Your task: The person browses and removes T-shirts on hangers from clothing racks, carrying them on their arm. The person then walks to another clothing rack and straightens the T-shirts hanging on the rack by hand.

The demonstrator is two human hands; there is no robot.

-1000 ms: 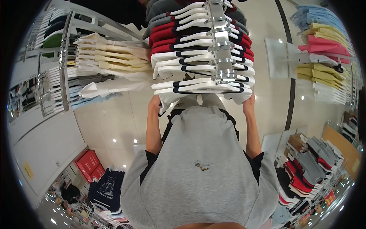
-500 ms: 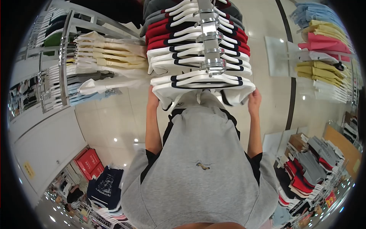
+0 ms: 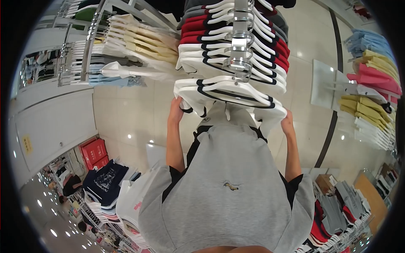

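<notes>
Two white shirts with dark neck trim hang at the near end of a chrome rail (image 3: 241, 30), on white hangers (image 3: 238, 87). My left hand (image 3: 176, 110) is closed on the sleeve side of the front white shirt (image 3: 271, 114), at its left. At the opposite side, my right hand (image 3: 287, 123) pinches the other sleeve. Both arms reach forward on either side of my grey top. Part of the shirt's lower body is hidden from view. Behind it, more white shirts (image 3: 192, 63) and red shirts (image 3: 194, 31) hang in a row.
To the left, a rack holds cream and yellow garments (image 3: 143, 44). Blue, yellow and pink clothes (image 3: 377, 78) hang at the right. Red boxes (image 3: 93, 152) stand on the floor at lower left, near a dark navy shirt (image 3: 105, 181). More racks fill both lower corners.
The view has shifted, so the rail and racks sit differently in frame. Both hands stay at the shirt's sleeves, and the front shirts now hang tilted, lower on the right.
</notes>
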